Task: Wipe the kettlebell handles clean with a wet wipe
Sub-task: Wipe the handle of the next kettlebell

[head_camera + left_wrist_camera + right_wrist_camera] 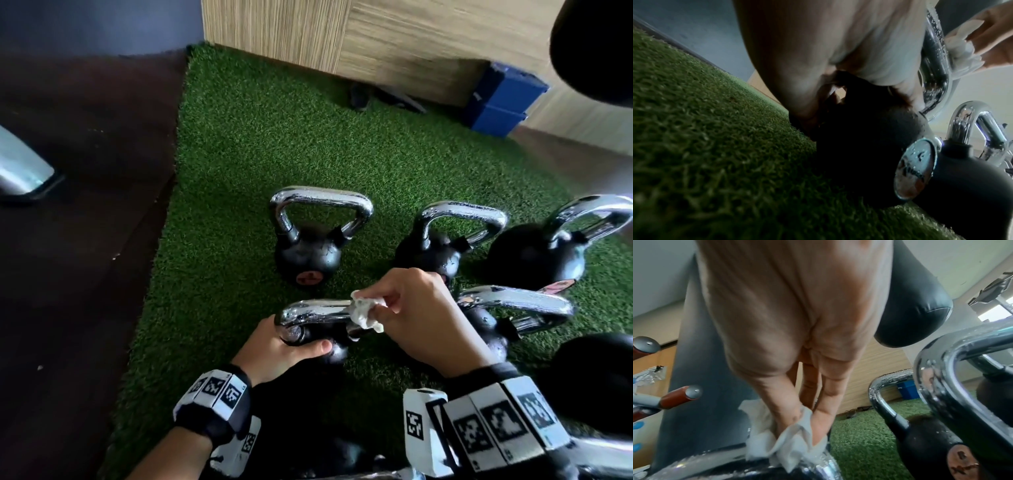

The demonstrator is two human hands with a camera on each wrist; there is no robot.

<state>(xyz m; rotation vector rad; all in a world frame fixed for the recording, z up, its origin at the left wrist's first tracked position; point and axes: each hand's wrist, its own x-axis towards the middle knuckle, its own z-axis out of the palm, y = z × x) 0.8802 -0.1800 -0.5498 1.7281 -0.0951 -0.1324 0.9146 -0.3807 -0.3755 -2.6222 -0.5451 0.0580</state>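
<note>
Several black kettlebells with chrome handles stand on green turf [239, 144]. The nearest kettlebell [334, 353] has a wet chrome handle [315, 310]. My left hand [291, 346] grips its black body just under the handle's left bend, thumb across the front. My right hand [411, 308] pinches a crumpled white wet wipe [364, 313] and presses it on the right part of that handle. In the right wrist view the wipe [781, 449] is wrapped over the chrome bar [701, 462] under my fingertips [818, 434]. In the left wrist view the handle [935, 53] shows water drops.
Two kettlebells [310, 236] [445, 240] stand behind, one [548, 250] farther right and one [507, 315] just right of my right hand. Blue boxes [500, 99] sit by the wooden wall. Dark floor [75, 240] lies to the left of the turf.
</note>
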